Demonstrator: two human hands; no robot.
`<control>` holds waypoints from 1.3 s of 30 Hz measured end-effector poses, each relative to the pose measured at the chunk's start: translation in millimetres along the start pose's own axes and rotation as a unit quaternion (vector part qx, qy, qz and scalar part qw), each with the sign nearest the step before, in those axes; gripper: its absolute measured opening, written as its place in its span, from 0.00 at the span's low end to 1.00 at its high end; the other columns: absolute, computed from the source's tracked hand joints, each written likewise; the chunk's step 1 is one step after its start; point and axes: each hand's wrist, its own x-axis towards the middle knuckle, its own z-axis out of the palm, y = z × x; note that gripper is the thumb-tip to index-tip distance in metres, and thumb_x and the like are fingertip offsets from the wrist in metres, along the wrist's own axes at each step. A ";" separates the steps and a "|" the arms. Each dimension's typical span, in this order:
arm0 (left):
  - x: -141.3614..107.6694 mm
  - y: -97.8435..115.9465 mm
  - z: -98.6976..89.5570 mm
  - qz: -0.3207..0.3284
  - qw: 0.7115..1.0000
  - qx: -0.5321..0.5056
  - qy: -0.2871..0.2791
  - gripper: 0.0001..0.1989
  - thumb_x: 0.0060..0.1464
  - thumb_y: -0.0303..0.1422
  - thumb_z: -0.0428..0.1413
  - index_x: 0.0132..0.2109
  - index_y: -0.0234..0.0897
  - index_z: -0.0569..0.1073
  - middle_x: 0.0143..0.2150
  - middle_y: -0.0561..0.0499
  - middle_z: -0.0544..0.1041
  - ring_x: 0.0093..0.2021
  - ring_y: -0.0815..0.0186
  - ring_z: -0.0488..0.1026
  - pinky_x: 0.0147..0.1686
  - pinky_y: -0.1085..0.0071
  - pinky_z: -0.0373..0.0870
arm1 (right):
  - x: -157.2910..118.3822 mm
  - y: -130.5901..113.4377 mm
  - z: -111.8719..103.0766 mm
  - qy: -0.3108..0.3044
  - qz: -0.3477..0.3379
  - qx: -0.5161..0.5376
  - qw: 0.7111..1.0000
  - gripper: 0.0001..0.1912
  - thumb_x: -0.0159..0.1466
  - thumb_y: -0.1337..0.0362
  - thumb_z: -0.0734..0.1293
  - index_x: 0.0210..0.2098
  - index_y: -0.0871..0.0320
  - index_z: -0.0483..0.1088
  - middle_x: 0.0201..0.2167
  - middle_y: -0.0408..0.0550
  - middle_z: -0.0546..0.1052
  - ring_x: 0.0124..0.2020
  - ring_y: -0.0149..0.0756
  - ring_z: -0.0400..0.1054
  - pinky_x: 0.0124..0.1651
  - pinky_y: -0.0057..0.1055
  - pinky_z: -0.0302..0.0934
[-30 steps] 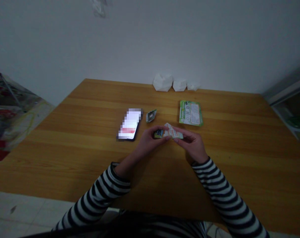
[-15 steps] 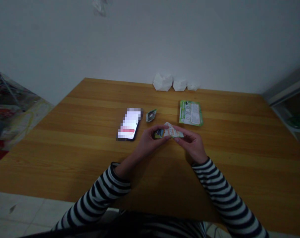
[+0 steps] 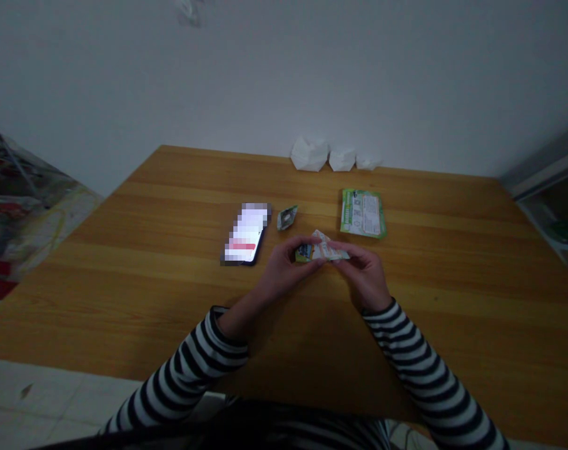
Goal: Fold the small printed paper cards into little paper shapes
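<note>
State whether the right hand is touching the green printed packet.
Apart: the head view shows wood tabletop between the right hand and the green printed packet.

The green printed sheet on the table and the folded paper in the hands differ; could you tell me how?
The green-and-white printed sheet lies flat on the wooden table, while the folded paper is pinched between the left hand and right hand. The sheet is a rectangle; the folded paper is creased to a peak. The sheet looks mostly green; the folded paper pale with orange and blue patches. Both are printed.
</note>
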 end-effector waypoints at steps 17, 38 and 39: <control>0.8 -1.1 -2.0 -0.064 0.996 -0.047 0.028 0.08 0.50 0.36 0.65 0.37 0.37 0.83 0.37 0.47 0.84 0.37 0.62 0.80 0.39 0.66 0.76 | 3.5 -1.8 -4.8 0.021 -0.099 -0.116 0.988 0.03 0.59 0.61 0.73 0.32 0.52 0.81 0.33 0.47 0.80 0.37 0.39 0.74 0.40 0.36 0.68; 1.4 -7.5 2.2 -0.055 0.996 -0.040 -0.049 0.15 0.50 0.33 0.64 0.46 0.37 0.81 0.46 0.46 0.82 0.47 0.58 0.80 0.51 0.60 0.75 | 9.0 -1.7 -4.9 -0.015 -0.097 -0.161 0.982 0.04 0.59 0.60 0.73 0.32 0.51 0.81 0.34 0.46 0.74 0.38 0.38 0.70 0.40 0.35 0.65; 1.2 -7.6 1.6 -0.064 0.996 -0.037 -0.047 0.14 0.51 0.33 0.64 0.46 0.37 0.81 0.46 0.46 0.82 0.46 0.58 0.80 0.50 0.61 0.75 | 8.9 -1.4 -5.1 0.004 -0.091 -0.158 0.983 0.04 0.58 0.59 0.74 0.30 0.52 0.81 0.33 0.46 0.74 0.37 0.38 0.70 0.39 0.35 0.65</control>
